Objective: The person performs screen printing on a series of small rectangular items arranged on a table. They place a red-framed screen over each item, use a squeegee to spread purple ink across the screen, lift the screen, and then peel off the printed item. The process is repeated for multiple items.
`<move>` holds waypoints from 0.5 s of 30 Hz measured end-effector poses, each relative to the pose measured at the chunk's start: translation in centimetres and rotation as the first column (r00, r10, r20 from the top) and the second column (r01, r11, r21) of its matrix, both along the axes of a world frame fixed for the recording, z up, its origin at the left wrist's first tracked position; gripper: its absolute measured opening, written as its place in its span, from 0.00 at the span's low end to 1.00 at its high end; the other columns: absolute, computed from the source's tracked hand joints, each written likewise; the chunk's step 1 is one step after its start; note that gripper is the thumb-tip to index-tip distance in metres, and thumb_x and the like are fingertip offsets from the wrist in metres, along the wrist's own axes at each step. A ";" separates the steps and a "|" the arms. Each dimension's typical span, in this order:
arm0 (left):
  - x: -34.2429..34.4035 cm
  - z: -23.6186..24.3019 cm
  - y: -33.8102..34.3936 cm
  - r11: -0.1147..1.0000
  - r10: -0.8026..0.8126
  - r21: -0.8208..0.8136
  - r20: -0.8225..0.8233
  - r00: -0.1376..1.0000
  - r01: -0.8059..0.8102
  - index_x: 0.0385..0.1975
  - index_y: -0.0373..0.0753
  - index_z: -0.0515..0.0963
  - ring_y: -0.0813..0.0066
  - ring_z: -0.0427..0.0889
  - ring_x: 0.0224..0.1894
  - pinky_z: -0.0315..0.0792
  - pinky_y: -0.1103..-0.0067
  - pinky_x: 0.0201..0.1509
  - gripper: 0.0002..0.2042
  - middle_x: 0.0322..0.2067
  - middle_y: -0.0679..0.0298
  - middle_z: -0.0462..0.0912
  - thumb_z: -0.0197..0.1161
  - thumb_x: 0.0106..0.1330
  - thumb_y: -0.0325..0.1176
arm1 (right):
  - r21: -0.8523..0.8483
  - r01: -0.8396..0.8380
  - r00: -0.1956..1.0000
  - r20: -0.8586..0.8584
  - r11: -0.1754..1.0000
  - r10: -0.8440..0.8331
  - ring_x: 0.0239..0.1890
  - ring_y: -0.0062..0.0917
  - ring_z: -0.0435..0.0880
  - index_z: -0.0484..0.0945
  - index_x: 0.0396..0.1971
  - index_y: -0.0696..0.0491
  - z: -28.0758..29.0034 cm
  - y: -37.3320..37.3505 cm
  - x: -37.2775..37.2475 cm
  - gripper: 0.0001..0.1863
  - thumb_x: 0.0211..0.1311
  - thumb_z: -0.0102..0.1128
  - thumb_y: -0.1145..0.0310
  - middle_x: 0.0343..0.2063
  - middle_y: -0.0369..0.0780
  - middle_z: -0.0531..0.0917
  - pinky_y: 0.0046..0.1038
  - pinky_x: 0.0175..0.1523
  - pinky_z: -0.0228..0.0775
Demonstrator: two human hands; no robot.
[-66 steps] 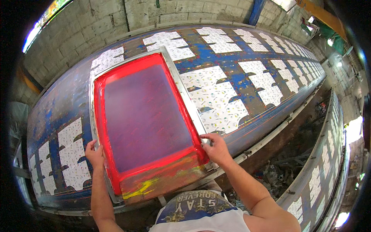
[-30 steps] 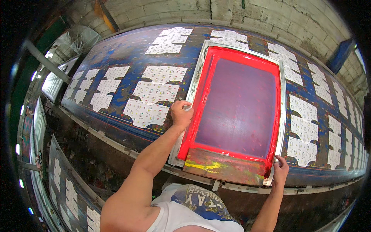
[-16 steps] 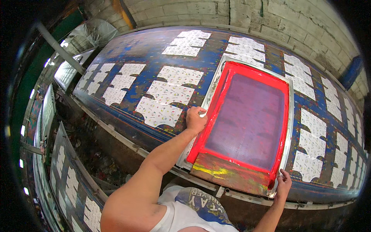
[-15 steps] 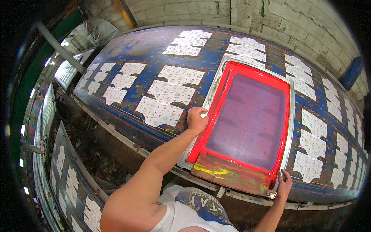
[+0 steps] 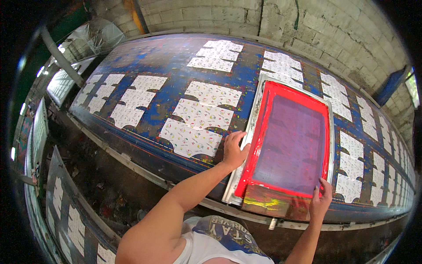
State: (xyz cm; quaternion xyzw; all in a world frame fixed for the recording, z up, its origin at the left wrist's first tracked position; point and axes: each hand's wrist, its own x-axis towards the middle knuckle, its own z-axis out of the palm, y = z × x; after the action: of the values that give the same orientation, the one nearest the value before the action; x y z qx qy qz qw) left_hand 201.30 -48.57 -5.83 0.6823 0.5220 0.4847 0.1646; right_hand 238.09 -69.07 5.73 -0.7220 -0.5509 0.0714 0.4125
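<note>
A large screen-printing frame [image 5: 331, 132] with a pale rim lies on the long table, right of centre. Bright red ink [image 5: 260, 132] borders its purplish mesh [image 5: 292, 141], and a brown board smeared with yellow [image 5: 263, 202] forms its near end. My left hand [image 5: 235, 149] grips the frame's left rim, fingers bent over it. At the near right corner my right hand [image 5: 321, 198] holds the rim with curled fingers. White printed garment pieces [image 5: 204, 112] lie flat on the table just left of my left hand; more pieces [image 5: 351, 165] lie right of the frame.
The paint-stained blue and brown table [image 5: 145, 57] stretches far to both sides, with a metal rail [image 5: 132, 154] along its near edge. Behind it stands a block wall [image 5: 325, 31]. Another table with white pieces [image 5: 74, 224] is at lower left, across a dark gap.
The view has shifted slightly. My left hand now sits with its thumb on the frame's rim, and my right hand reaches further over the near right corner. Both still hold the frame.
</note>
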 end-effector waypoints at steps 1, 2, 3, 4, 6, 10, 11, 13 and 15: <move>-1.4 0.7 -0.4 0.995 -0.051 0.081 -0.014 0.999 0.052 0.61 0.37 0.84 0.47 0.82 0.63 0.72 0.56 0.71 0.22 0.60 0.48 0.85 0.75 0.67 0.33 | -0.002 -0.008 1.000 0.008 1.000 0.008 0.60 0.37 0.87 0.85 0.58 0.57 0.5 0.5 -2.1 0.19 0.69 0.66 0.83 0.56 0.45 0.88 0.37 0.63 0.80; -3.3 1.3 -0.7 0.991 -0.092 0.098 -0.001 0.996 0.091 0.57 0.37 0.86 0.46 0.82 0.62 0.72 0.55 0.69 0.17 0.59 0.50 0.85 0.74 0.69 0.31 | 0.003 -0.021 1.000 -0.003 1.000 0.021 0.58 0.36 0.88 0.86 0.57 0.57 0.9 0.9 -4.4 0.18 0.69 0.66 0.83 0.54 0.45 0.88 0.36 0.61 0.81; -5.5 1.8 -0.8 0.980 -0.138 0.149 0.052 0.989 0.129 0.49 0.38 0.88 0.48 0.84 0.59 0.72 0.56 0.68 0.10 0.55 0.52 0.88 0.74 0.69 0.29 | 0.003 -0.027 0.999 -0.035 1.000 0.027 0.57 0.35 0.89 0.86 0.55 0.58 1.2 1.4 -6.8 0.16 0.69 0.66 0.83 0.52 0.45 0.89 0.35 0.60 0.81; -8.2 2.3 -0.5 0.968 -0.176 0.187 0.044 0.983 0.165 0.45 0.39 0.87 0.48 0.85 0.57 0.73 0.56 0.67 0.08 0.52 0.53 0.89 0.74 0.68 0.29 | 0.028 -0.021 0.999 -0.024 0.999 0.021 0.48 0.33 0.90 0.87 0.48 0.59 1.4 2.0 -9.3 0.10 0.69 0.68 0.81 0.45 0.44 0.89 0.33 0.55 0.83; -14.5 2.7 0.3 0.947 -0.187 0.262 -0.027 0.982 0.187 0.39 0.41 0.86 0.50 0.86 0.54 0.73 0.56 0.65 0.06 0.47 0.56 0.90 0.77 0.66 0.28 | 0.064 -0.036 0.999 -0.035 0.997 0.038 0.44 0.34 0.91 0.88 0.46 0.59 1.3 3.1 -14.3 0.09 0.68 0.70 0.80 0.41 0.44 0.90 0.33 0.52 0.83; -28.8 2.4 2.4 0.968 -0.079 0.218 -0.203 0.976 0.124 0.40 0.42 0.86 0.49 0.84 0.55 0.73 0.56 0.63 0.10 0.46 0.58 0.89 0.79 0.61 0.30 | 0.012 -0.063 0.997 0.047 0.998 0.062 0.37 0.38 0.91 0.89 0.41 0.58 1.0 5.9 -23.4 0.08 0.63 0.75 0.76 0.34 0.45 0.90 0.36 0.48 0.83; -32.2 2.2 3.1 0.979 -0.032 0.188 -0.243 0.969 0.079 0.42 0.43 0.86 0.49 0.83 0.56 0.71 0.57 0.64 0.11 0.47 0.59 0.88 0.78 0.61 0.31 | 0.008 -0.086 0.991 0.103 0.996 0.085 0.37 0.39 0.91 0.89 0.41 0.57 1.2 6.6 -25.3 0.08 0.63 0.76 0.76 0.34 0.46 0.90 0.37 0.47 0.83; -37.8 1.6 4.7 0.985 0.032 0.171 -0.326 0.945 0.025 0.47 0.44 0.86 0.50 0.82 0.58 0.72 0.56 0.64 0.15 0.50 0.60 0.88 0.78 0.61 0.31 | -0.027 -0.114 0.980 0.162 0.993 0.117 0.38 0.43 0.91 0.89 0.40 0.56 1.7 8.2 -28.9 0.08 0.61 0.76 0.75 0.33 0.47 0.90 0.39 0.46 0.83; -42.0 0.5 6.1 0.992 0.030 0.122 -0.414 0.910 0.023 0.51 0.43 0.86 0.50 0.80 0.61 0.72 0.56 0.65 0.16 0.53 0.59 0.86 0.77 0.63 0.32 | -0.067 -0.140 0.971 0.188 0.988 0.150 0.38 0.44 0.91 0.90 0.39 0.54 2.1 9.8 -31.7 0.08 0.61 0.76 0.74 0.34 0.47 0.90 0.41 0.46 0.83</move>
State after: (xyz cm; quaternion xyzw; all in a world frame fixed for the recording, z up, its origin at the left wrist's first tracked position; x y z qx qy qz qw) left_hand 159.29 -42.44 -5.32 0.7776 0.5151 0.3605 0.0066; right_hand 206.43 -59.29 7.85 -0.6939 -0.6374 0.0458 0.3318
